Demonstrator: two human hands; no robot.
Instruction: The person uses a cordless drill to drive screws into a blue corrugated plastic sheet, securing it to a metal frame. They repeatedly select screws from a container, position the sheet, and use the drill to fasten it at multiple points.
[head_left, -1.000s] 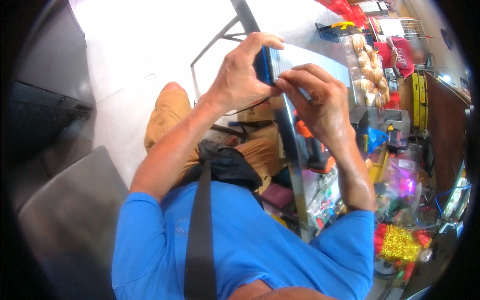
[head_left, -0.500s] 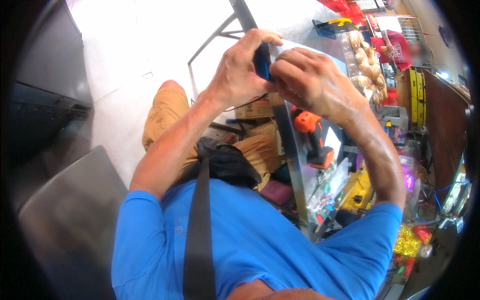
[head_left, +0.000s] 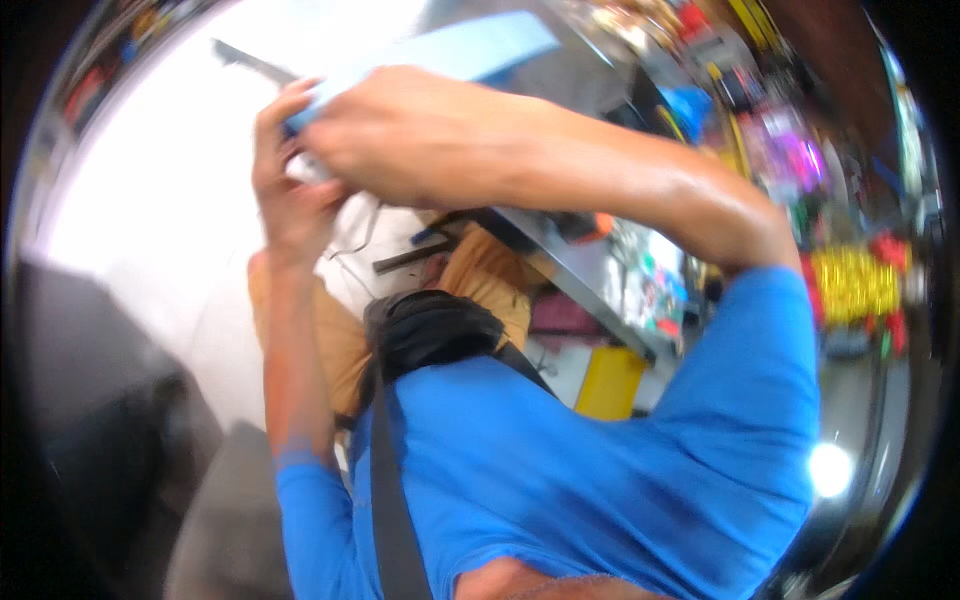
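Long, flat, light-blue panel (head_left: 465, 50), held out by a grey metal table (head_left: 565, 90).
The left hand (head_left: 290, 195) curls its fingers around the near end; the right hand (head_left: 375, 135) overlaps there, fingertips hidden, pinching or not I cannot tell.

We find the floor (head_left: 130, 200) overexposed at ten o'clock, a glare spot (head_left: 830, 470) at four, left hand (head_left: 292, 210) and right hand (head_left: 380, 135) blurred, edges dark and bowed.
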